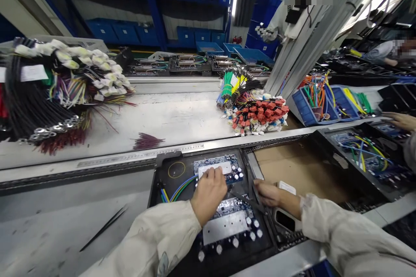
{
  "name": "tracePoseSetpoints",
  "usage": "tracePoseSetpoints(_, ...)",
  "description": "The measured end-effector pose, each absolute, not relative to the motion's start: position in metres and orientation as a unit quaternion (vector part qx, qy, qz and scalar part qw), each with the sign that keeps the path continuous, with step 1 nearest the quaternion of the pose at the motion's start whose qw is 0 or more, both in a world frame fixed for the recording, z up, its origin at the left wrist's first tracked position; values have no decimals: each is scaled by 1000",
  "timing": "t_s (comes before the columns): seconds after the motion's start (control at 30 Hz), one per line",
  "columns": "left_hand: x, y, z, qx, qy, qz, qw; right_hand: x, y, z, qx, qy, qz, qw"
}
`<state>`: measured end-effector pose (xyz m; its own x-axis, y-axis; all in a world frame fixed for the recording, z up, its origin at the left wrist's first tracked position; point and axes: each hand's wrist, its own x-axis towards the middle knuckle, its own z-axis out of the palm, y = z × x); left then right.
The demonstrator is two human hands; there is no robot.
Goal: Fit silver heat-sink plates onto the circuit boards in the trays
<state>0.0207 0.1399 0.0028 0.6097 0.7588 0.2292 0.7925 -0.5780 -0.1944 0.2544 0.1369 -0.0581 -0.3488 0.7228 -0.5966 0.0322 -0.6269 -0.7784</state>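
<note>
White bench [169, 121]: black-wire bundle [29, 99] at 10 o'clock of the tray, red-connector harnesses [260, 114] at 1 o'clock. Black tray [156, 181]: two boards. Left hand [209, 192]: fingers bent down onto the upper board [232, 169]; grip cannot be told. Right hand [268, 192], at its 3 o'clock: fingers closed, pinching a thin dark tool [243, 200] above the lower board [227, 225]. Tweezers [104, 227] at 8 o'clock.

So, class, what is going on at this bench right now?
A person works over a black tray holding two circuit boards. Their left hand rests its fingertips on the upper board. The right hand holds a thin dark tool near the lower board. Wire bundles lie on the table behind, and a co-worker's hand rests by another tray at the right.
</note>
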Motion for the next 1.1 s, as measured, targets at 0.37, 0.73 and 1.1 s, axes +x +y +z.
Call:
tracePoseSetpoints(0.37, -142, 96, -33, -810, -562, -143, 85, 259, 85, -18, -628, -503, 570, 165)
tracePoseSetpoints(0.73, -283, 68, -42, -705, -706, -70, -11, 119, 103, -29, -532, -592, 604, 34)
tracePoseSetpoints(1.1, -403, 40, 2, -562, -827, 15, -25, -44, 108, -38, -393, -714, 576, -68)
